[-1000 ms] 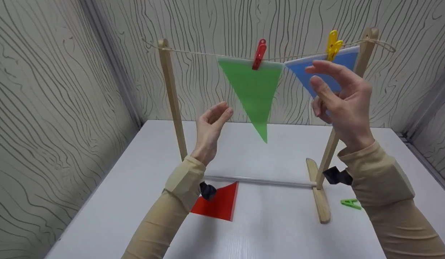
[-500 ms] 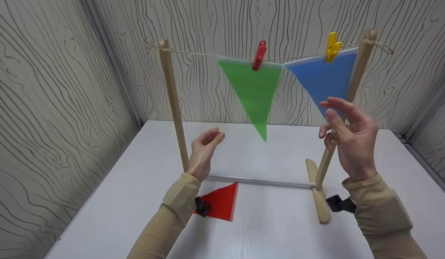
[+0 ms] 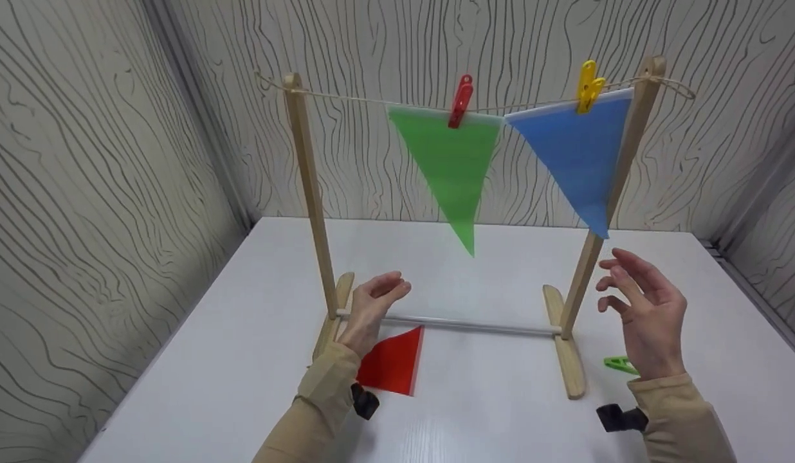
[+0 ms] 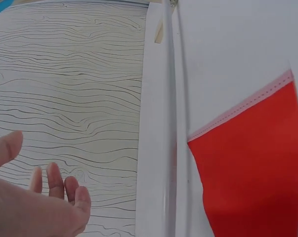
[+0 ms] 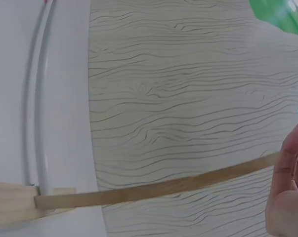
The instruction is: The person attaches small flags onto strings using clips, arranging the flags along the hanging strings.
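We see the left hand [image 3: 374, 310], thumb parted from loosely bent fingers, near the red triangular flag [image 3: 394, 361] on the white worktop [image 3: 487, 418]; the right hand [image 3: 651, 315], likewise relaxed, is beside a wooden post [image 3: 585, 276], below the blue triangular flag [image 3: 581, 151] and its yellow plastic clip [image 3: 588, 90].

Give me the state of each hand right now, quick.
Left hand: open, fingers loosely curved, holding nothing.
Right hand: open, fingers loosely bent, holding nothing.

The left hand [image 3: 373, 307] and right hand [image 3: 653, 315] hover lower than the green flag [image 3: 453, 164] and blue flag [image 3: 577, 151].
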Tool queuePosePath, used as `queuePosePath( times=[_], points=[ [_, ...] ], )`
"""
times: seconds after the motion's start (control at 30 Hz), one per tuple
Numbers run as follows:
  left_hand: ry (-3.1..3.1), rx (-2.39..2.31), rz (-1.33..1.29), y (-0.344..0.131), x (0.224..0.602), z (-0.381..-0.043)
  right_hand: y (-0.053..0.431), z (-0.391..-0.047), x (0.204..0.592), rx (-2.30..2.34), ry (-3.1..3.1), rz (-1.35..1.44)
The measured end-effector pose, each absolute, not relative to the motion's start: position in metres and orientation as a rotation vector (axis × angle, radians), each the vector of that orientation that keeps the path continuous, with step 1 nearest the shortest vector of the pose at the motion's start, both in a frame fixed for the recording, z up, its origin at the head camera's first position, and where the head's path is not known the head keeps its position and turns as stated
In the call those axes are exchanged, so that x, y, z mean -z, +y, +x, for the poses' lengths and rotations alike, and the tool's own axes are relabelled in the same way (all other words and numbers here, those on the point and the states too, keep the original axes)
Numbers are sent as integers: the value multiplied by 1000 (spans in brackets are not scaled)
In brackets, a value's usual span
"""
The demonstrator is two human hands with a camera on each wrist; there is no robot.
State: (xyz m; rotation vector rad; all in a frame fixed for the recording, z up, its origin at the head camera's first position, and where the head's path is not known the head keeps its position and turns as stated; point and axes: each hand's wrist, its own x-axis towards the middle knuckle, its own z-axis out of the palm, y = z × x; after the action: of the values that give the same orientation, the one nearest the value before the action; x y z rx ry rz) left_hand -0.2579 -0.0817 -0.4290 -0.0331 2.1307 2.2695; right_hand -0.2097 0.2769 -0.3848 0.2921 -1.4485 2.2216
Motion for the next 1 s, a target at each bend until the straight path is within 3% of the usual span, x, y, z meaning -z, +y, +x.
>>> queuePosePath(
  times=[0.33, 0.67, 1.0],
  points=[
    [2130, -2104, -115, -91, 459, -247, 319, -202, 437, -2310, -1416, -98],
    [2419, -1671, -37, -99, 465, -240, 344, -206, 458, -2155, -1608, -639],
    [2594, -1420, -3, -95, 470, -242, 360, -211, 474, -1894, -2244, -801]
  ],
)
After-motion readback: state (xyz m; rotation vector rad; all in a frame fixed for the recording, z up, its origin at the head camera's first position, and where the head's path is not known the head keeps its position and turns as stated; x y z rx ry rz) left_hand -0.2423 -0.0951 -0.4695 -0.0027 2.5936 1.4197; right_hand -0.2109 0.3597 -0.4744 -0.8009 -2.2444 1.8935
